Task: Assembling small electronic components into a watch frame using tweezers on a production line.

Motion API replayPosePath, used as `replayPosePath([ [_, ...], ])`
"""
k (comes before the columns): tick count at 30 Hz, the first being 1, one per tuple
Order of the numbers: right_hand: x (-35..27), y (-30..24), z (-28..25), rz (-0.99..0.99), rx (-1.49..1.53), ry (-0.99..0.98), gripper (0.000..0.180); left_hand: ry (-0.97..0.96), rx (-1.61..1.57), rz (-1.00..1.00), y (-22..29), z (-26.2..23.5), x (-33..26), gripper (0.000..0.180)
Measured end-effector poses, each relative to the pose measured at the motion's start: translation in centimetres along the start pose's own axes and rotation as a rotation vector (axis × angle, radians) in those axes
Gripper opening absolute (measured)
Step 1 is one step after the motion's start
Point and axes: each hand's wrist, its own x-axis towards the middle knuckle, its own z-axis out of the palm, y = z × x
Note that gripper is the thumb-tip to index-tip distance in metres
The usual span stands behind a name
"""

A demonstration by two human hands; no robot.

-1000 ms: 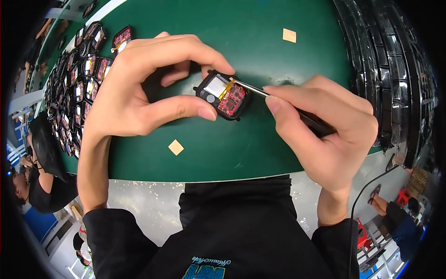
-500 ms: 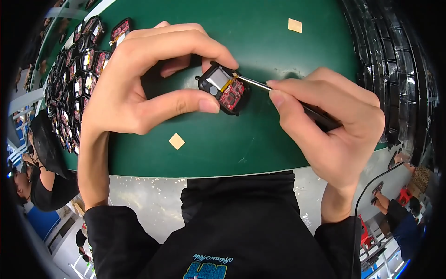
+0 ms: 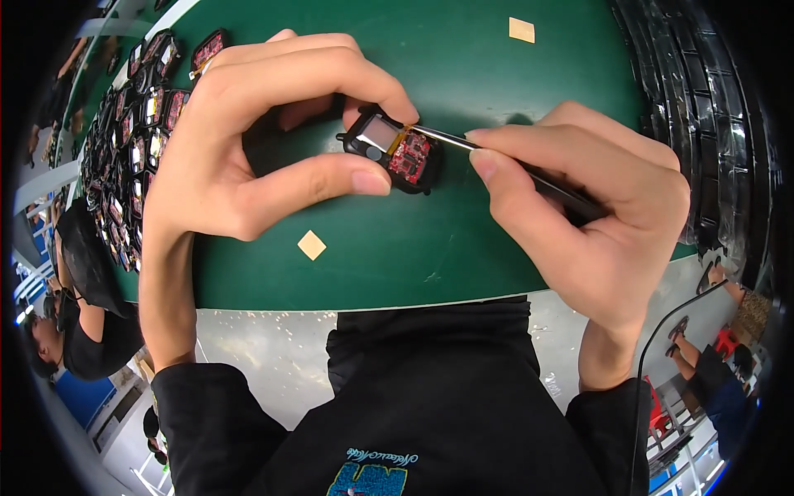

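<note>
Green bench top (image 3: 496,264): similar units (image 3: 136,140) crowd its left side.
Device (image 3: 394,155): above the bench, pinched between thumb and index finger of left hand (image 3: 207,153).
Pointed tool (image 3: 453,140): clamped in right hand (image 3: 622,227), tip at yellow strip (image 3: 403,140); contact unclear.
Change: device shifted slightly left; tip followed.
Reading: strip work probably unfinished.

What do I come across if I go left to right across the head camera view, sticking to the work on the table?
Pile of small devices, left hand, held device, thin tool, right hand, black plastic strips.
</note>
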Motion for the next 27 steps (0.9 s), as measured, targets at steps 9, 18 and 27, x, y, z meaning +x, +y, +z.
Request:
replayPosePath([
  [9,-0.1,0.1,0.1,-0.018,0.022,0.011,0.013,-0.01,-0.01,-0.027,0.1,-0.1,-0.1,0.057],
  [18,-0.2,0.2,0.6,-0.039,0.032,0.023,0.012,-0.037,0.002,-0.061,0.1,-0.5,-0.7,0.055],
  [27,-0.4,0.0,-0.5,0.056,0.066,0.233,0.008,0.066,0.11,-0.055,1.7,0.6,0.5,0.054],
])
